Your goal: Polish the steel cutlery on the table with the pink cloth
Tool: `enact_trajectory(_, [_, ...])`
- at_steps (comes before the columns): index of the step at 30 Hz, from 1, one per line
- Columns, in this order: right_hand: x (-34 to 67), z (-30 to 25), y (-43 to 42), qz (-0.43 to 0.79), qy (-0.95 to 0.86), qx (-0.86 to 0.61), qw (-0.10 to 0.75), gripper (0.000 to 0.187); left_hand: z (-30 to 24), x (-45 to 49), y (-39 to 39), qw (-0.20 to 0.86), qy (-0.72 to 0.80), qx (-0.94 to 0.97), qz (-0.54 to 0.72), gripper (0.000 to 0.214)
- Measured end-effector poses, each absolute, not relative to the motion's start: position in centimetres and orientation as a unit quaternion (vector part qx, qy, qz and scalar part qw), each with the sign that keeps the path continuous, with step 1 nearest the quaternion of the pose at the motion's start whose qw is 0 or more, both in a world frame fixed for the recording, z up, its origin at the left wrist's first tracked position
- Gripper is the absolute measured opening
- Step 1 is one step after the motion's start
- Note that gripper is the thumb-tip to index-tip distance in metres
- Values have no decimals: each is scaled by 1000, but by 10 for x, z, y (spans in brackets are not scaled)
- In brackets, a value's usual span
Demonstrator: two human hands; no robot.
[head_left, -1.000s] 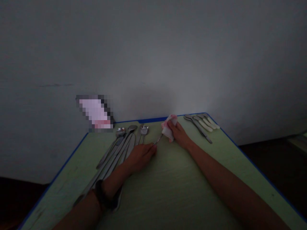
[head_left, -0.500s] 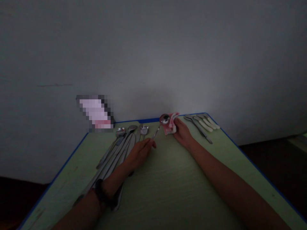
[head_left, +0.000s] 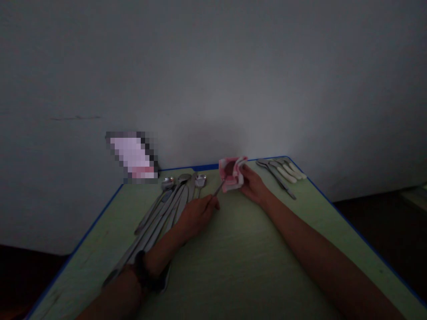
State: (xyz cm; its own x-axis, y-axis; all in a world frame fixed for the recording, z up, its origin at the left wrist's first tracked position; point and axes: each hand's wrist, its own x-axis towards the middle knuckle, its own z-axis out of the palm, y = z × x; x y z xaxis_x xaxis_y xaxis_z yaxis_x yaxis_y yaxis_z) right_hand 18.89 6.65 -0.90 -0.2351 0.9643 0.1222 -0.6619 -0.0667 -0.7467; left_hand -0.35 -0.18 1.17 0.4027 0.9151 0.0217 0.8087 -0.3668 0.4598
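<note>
My left hand (head_left: 199,213) is closed on the handle of a metal spoon (head_left: 219,188), which points away and to the right. The spoon's bowl lies against a pink and white cloth (head_left: 232,182). That cloth is gripped by my right hand (head_left: 253,184), its folds standing up around the bowl. Under and beside my left forearm lies a bunch of metal cutlery (head_left: 160,218), several spoons and long flat handles together. A dark band circles my left wrist.
At the table's far right corner lie metal spoons (head_left: 276,178) and several pieces of cutlery with white handles (head_left: 287,172). A pixelated phone-like object (head_left: 133,155) leans on the wall at the far left. The green table (head_left: 240,266) has a blue edge and meets the wall (head_left: 213,80).
The cloth has spread to the left behind and around the spoon's bowl, which faced out shiny before and now looks dull and shaded. My left hand has shifted slightly right.
</note>
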Motion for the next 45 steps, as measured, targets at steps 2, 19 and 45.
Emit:
enact_trajectory(2, [188,-12,67,682,-378,-234,580,20,11,-4,-2,179,526,823,115,41])
enact_trajectory(19, [187,-23,73,642,-428,-270,576,36,4,-7,-2,143,500,849,91,43])
enact_trajectory(45, [186,-24,74,653,-416,-263,576,36,6,-6,-2,147,510,844,79,41])
